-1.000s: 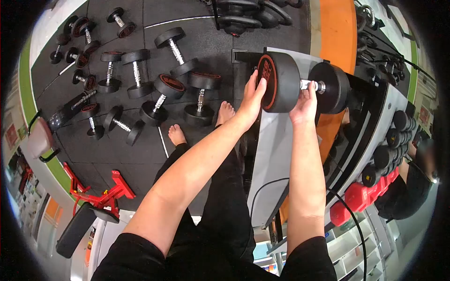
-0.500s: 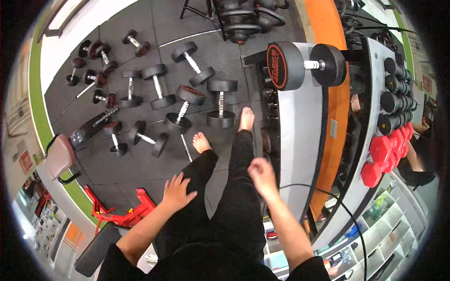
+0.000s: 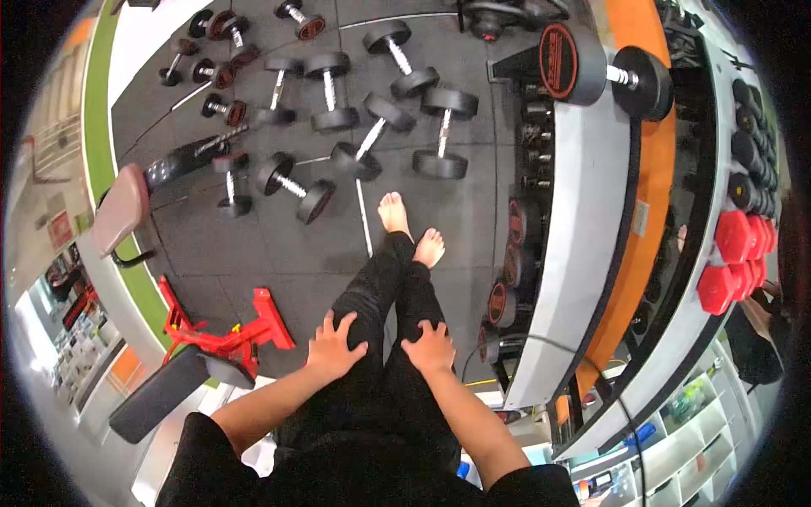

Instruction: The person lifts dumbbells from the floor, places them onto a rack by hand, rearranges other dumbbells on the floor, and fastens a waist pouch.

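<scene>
My left hand (image 3: 336,346) rests on the left thigh of my black trousers (image 3: 369,296), fingers spread. On the other thigh lies my right hand (image 3: 430,346), also with its fingers apart and holding nothing. Beyond my bare feet (image 3: 394,213), several black dumbbells with silver handles lie scattered on the dark mat. The nearest are a dumbbell (image 3: 443,133) ahead to the right, a tilted dumbbell (image 3: 372,138) beside it and another dumbbell (image 3: 294,187) further left. A large dumbbell with an orange-red ringed end (image 3: 581,64) sits on top of the white rack.
At right runs a white-topped rack (image 3: 583,211) with dumbbells on its lower shelves and a black cable (image 3: 621,397) across it. A mirror behind reflects red dumbbells (image 3: 733,237). To the left stand a red metal frame (image 3: 270,319), a black pad (image 3: 159,393) and a pinkish seat (image 3: 121,209).
My right hand has come down from the air onto my thigh. My feet have shifted closer together, and the view has turned, moving the floor dumbbells up in the picture.
</scene>
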A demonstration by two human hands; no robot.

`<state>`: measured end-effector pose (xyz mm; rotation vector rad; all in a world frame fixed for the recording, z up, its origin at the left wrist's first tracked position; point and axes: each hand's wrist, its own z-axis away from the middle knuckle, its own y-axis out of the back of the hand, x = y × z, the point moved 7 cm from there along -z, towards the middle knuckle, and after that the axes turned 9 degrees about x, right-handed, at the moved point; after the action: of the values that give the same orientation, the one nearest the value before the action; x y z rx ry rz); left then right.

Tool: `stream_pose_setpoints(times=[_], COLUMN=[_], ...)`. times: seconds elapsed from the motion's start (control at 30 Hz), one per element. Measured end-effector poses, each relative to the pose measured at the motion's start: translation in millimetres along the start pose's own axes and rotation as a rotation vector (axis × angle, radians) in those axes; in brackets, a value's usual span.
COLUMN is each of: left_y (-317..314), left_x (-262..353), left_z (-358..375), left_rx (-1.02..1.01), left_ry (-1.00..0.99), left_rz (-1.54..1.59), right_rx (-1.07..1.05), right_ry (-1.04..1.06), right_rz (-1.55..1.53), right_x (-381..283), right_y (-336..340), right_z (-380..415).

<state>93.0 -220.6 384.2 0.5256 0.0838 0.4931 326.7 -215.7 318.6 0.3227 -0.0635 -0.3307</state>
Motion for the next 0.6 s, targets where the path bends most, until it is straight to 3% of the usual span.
stream_pose_setpoints(times=[0.13, 0.33, 0.5, 0.6], left_y=[-1.1, -75.4, -158.4, -158.7], left_x=[-47.8, -166.5, -227.9, -245.5], left_z=[19.1, 51.1, 65.2, 74.9], left_rx=[0.148, 0.002, -0.119, -0.019], left_ry=[0.115, 0.280, 0.359, 0.362], left_rz=[0.002, 0.320, 0.324, 0.174], right_rx=[0.074, 0.123, 0.215, 0.257], right_ry=[0.015, 0.046, 0.039, 0.039], right_rz=[-0.051, -0.015, 0.059, 0.119], right_x=[15.7, 15.8, -4.7, -25.9], right_y=[-16.5, -73.0, -88.5, -111.5], right_z=[-7.3, -1.0, -0.1, 4.7])
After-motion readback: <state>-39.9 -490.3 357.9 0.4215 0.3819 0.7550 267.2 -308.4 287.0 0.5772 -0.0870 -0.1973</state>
